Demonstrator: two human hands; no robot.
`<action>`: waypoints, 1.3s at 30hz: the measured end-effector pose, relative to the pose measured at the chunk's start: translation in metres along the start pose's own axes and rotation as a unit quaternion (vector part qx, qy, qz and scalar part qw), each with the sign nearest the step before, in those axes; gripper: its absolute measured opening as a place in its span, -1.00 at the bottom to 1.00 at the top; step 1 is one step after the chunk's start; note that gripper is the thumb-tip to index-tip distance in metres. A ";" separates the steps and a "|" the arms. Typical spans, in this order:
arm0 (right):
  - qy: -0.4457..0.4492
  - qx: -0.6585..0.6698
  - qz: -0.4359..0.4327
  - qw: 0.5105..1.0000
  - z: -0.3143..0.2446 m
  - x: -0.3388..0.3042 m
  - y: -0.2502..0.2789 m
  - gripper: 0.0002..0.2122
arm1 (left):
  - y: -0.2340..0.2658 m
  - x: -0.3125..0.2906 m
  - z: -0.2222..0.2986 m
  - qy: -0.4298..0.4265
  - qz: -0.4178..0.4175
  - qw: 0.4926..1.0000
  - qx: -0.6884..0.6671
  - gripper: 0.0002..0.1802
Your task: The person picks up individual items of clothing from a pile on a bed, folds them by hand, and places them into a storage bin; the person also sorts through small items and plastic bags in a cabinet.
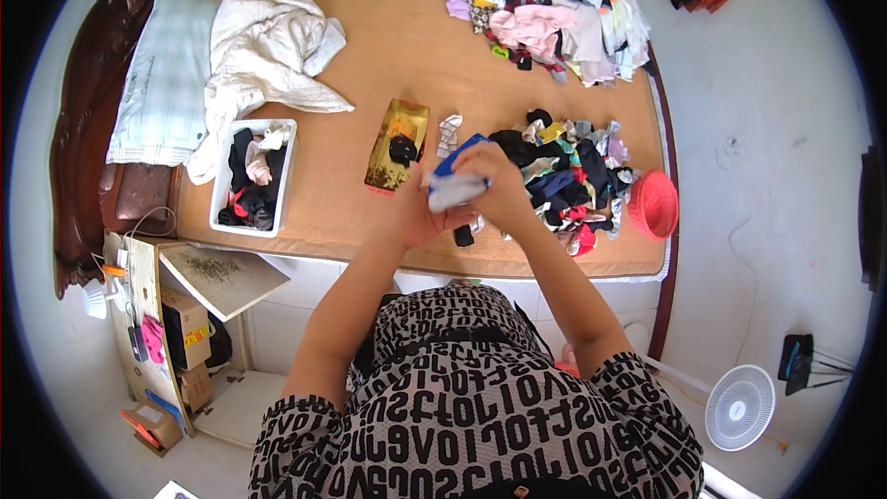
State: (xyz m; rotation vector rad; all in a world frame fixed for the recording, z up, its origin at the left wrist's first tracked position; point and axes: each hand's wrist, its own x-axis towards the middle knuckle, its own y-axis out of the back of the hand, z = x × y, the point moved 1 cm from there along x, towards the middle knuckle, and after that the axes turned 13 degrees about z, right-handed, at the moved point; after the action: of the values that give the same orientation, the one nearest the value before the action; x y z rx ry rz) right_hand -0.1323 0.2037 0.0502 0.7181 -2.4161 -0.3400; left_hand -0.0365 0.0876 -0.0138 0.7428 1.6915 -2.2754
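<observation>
Both of my hands are raised over the near edge of the bed. My left hand point(416, 212) and my right hand point(499, 187) together grip a grey and blue sock point(455, 187), bunched between them. Just right of my hands lies a heap of small mixed socks point(573, 176) in black, white, pink and blue. To the left of my hands stands a gold box point(397, 143) with a dark sock inside. One black sock point(463, 237) lies below my hands on the mat.
A white bin point(288, 176) of dark clothes sits left on the bed mat point(388, 65). A white garment point(268, 55) and pillow point(166, 79) lie far left, a big clothes pile point(554, 9) at the back. Red basket point(654, 205) at right edge; fan point(739, 407) on the floor.
</observation>
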 end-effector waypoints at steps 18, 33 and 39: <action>-0.316 -0.192 -0.152 0.916 0.021 -0.039 0.004 -0.62 | 0.021 -0.001 -0.034 -0.105 0.118 0.986 0.050 -0.66; 0.113 -0.145 -0.092 0.979 0.002 -0.039 0.008 -0.83 | 0.031 -0.009 -0.031 -0.008 0.062 0.986 -0.152 -0.65; -0.143 -0.153 -0.144 0.967 0.013 -0.047 0.006 -0.79 | 0.026 -0.011 -0.040 -0.034 0.133 0.989 -0.060 -0.60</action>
State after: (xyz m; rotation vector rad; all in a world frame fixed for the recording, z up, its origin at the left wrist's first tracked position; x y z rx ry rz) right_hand -0.1112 0.2359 0.0203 0.9289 -2.4383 -0.9707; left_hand -0.0048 0.1151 -0.0386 0.8010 1.5768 -1.9797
